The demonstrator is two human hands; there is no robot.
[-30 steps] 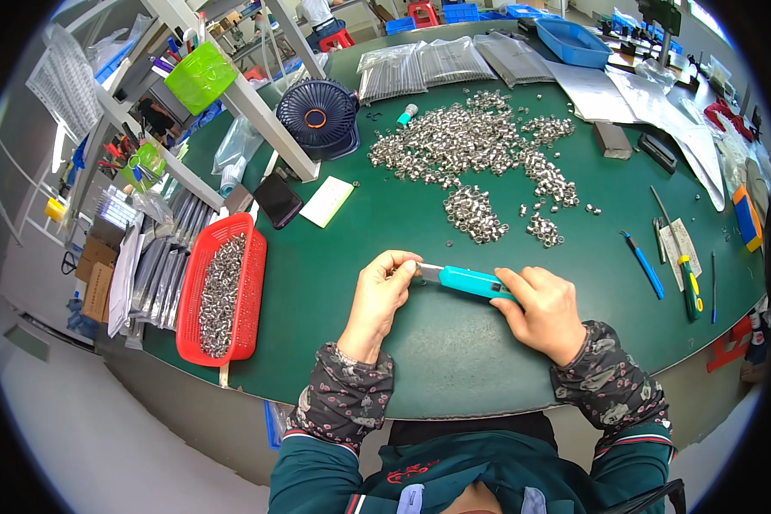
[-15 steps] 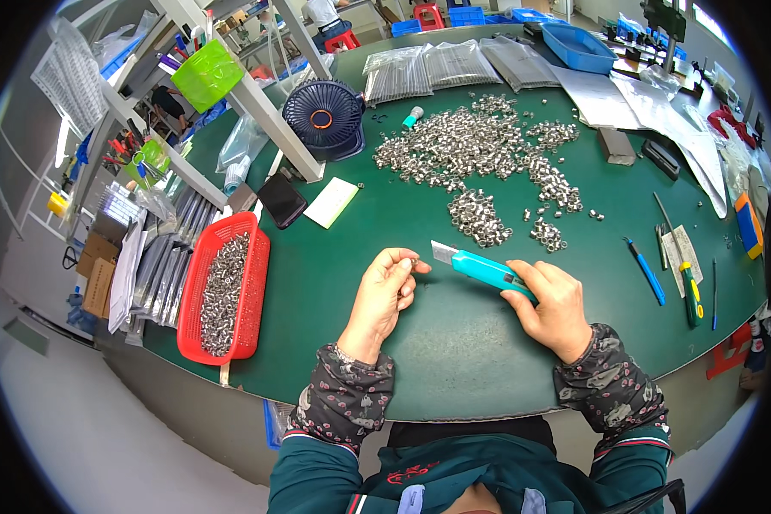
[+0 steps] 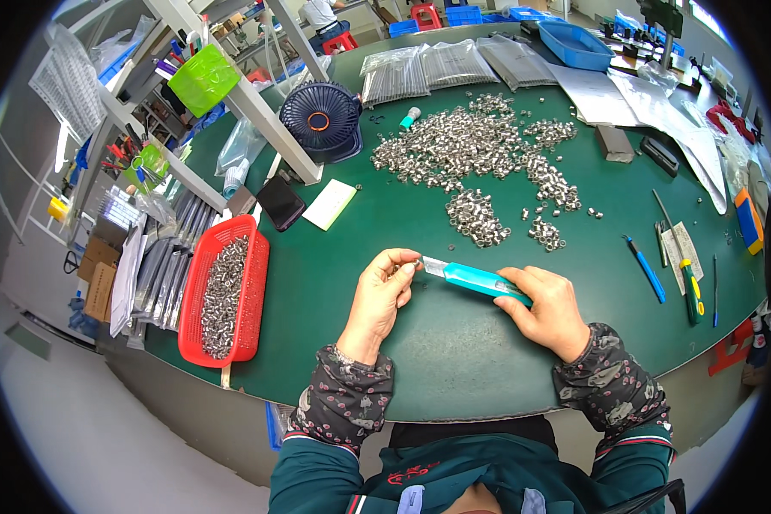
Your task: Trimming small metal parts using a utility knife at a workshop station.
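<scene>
My right hand grips a teal utility knife with its blade out, pointing left. The blade reaches the fingertips of my left hand. Those fingers pinch a small metal ring, mostly covered by thumb and forefinger; whether the blade touches it I cannot tell. Beyond my hands a large heap of shiny metal rings spreads over the green table. A smaller pile of rings sits nearer. To the left stands a red plastic basket with many small metal pieces in it.
A black fan, a phone and a yellow notepad lie at the far left. On the right are a blue pen-like tool, a green-yellow screwdriver and a dark block. Bagged parts line the back.
The knife has moved a little left and down, bringing its blade to the left fingertips. My left hand stays nearly in place, still pinching the ring.
</scene>
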